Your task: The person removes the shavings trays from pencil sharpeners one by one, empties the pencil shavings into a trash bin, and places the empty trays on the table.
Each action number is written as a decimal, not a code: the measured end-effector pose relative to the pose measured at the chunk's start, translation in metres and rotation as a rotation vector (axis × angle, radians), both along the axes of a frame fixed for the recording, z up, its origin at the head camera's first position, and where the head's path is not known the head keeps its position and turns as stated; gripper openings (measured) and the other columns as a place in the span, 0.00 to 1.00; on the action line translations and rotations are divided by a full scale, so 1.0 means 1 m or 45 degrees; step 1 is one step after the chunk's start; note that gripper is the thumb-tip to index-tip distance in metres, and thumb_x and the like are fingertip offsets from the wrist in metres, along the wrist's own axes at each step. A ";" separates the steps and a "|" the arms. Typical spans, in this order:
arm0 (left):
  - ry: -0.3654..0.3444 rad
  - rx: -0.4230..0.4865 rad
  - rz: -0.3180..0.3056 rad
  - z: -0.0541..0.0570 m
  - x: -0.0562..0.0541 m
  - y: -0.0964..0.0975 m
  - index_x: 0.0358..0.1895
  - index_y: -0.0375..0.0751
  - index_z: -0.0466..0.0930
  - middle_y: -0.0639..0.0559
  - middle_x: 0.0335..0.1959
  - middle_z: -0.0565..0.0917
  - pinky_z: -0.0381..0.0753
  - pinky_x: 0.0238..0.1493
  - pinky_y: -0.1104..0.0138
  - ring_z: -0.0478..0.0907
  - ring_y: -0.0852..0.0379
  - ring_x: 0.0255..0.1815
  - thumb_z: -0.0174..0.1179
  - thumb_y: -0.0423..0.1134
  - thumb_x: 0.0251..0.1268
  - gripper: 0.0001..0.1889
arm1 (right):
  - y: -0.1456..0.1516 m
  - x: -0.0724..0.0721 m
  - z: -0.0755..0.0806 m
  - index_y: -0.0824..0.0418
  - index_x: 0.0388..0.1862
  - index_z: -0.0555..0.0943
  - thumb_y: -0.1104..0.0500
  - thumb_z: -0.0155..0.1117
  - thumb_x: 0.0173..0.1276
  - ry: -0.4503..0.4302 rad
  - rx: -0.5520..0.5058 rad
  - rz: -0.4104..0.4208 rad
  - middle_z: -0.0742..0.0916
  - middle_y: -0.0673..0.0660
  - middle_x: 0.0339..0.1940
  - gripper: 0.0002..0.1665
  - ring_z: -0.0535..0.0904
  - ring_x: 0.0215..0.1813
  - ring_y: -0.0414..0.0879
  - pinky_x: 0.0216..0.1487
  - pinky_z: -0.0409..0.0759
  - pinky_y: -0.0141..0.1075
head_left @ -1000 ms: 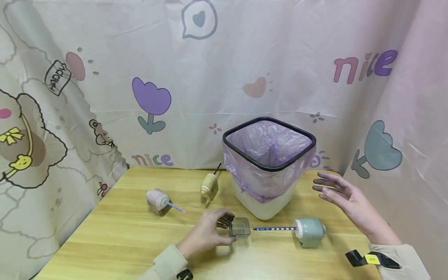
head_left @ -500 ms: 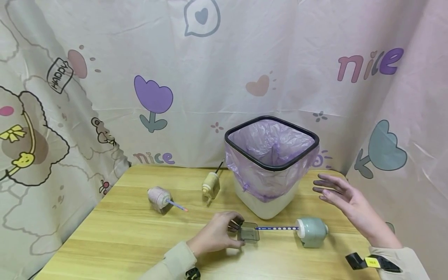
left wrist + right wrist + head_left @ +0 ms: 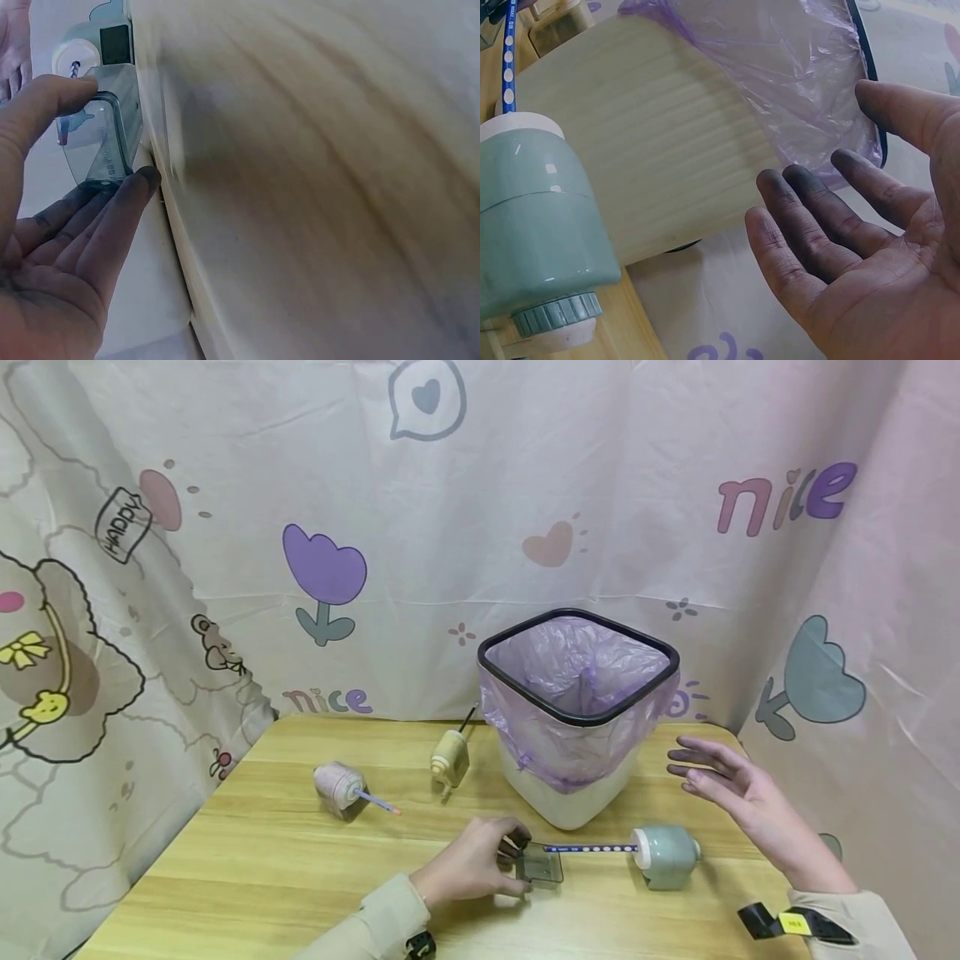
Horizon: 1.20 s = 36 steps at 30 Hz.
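Gripped in the left hand [image 3: 476, 862], the smoky transparent shavings drawer [image 3: 543, 865] is at nine o'clock from the teal pencil sharpener [image 3: 669, 857]; the right hand [image 3: 735, 789] hovers, loosely spread, toward two o'clock.

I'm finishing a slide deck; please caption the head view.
Left hand grips a see-through tray near the blue pencil in a teal sharpener; right hand hovers by a lined bin.
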<state>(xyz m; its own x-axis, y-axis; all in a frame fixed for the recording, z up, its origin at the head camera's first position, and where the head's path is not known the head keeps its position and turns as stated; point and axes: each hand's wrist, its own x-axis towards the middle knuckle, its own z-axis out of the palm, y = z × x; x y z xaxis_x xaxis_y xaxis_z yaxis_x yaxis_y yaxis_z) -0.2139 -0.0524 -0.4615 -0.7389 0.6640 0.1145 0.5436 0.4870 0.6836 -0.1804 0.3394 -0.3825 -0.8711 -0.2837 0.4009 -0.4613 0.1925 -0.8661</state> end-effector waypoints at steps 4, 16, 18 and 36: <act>-0.032 0.003 -0.016 -0.001 -0.002 0.002 0.56 0.35 0.83 0.44 0.53 0.90 0.87 0.47 0.80 0.87 0.69 0.44 0.84 0.35 0.50 0.29 | 0.000 0.001 -0.001 0.64 0.80 0.69 0.73 0.50 0.83 0.007 0.007 -0.005 0.86 0.41 0.66 0.29 0.86 0.63 0.34 0.61 0.85 0.25; 0.123 -0.134 -0.039 0.001 -0.006 0.008 0.54 0.38 0.86 0.51 0.46 0.92 0.85 0.47 0.79 0.85 0.70 0.41 0.86 0.41 0.49 0.28 | 0.001 0.000 -0.004 0.63 0.79 0.70 0.73 0.51 0.83 0.004 0.010 -0.003 0.87 0.41 0.66 0.28 0.86 0.64 0.35 0.61 0.86 0.26; 0.133 -0.158 -0.041 0.001 -0.005 0.009 0.54 0.39 0.86 0.52 0.46 0.92 0.85 0.48 0.79 0.84 0.71 0.42 0.86 0.41 0.48 0.28 | 0.001 0.001 -0.004 0.63 0.79 0.70 0.73 0.51 0.83 0.001 0.022 -0.003 0.87 0.41 0.66 0.29 0.86 0.64 0.34 0.61 0.85 0.26; 0.157 -0.244 -0.021 0.003 -0.001 0.023 0.50 0.40 0.85 0.55 0.41 0.91 0.81 0.41 0.83 0.81 0.72 0.35 0.86 0.41 0.45 0.27 | -0.002 0.004 -0.001 0.63 0.80 0.69 0.72 0.51 0.83 -0.009 0.041 0.016 0.86 0.40 0.66 0.29 0.85 0.65 0.33 0.62 0.84 0.24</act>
